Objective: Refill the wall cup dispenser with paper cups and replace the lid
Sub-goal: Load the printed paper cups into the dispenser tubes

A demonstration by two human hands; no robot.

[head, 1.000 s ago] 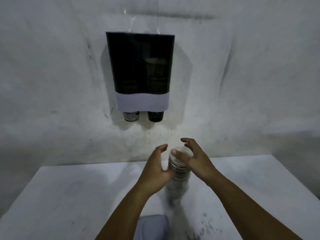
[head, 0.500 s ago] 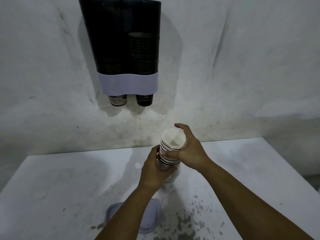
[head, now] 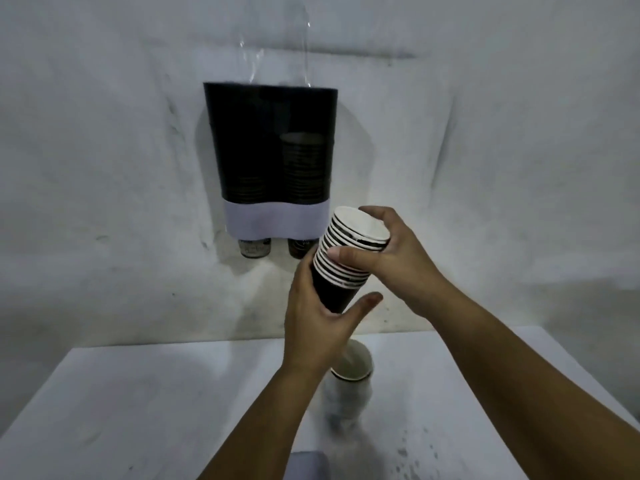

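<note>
A dark two-tube cup dispenser (head: 270,143) with a pale lavender base band hangs on the wall, its top open. The right tube holds a taller stack of cups than the left; one cup bottom pokes out under each tube. I hold a short stack of black paper cups (head: 346,258) with white rims, tilted, just below and right of the dispenser. My left hand (head: 318,323) cups the stack's bottom. My right hand (head: 391,258) grips its upper rims. The remaining cups (head: 349,382) stand on the table in a clear sleeve. The lavender lid (head: 308,465) lies at the table's near edge.
A white table (head: 138,410) stands against a scuffed white wall. Dark specks mark the table's right front. A strip of clear plastic (head: 273,43) hangs on the wall above the dispenser.
Both hands have lifted a short stack of cups off the sleeved stack on the table and raised it up toward the dispenser. The sleeved stack stays on the table.
</note>
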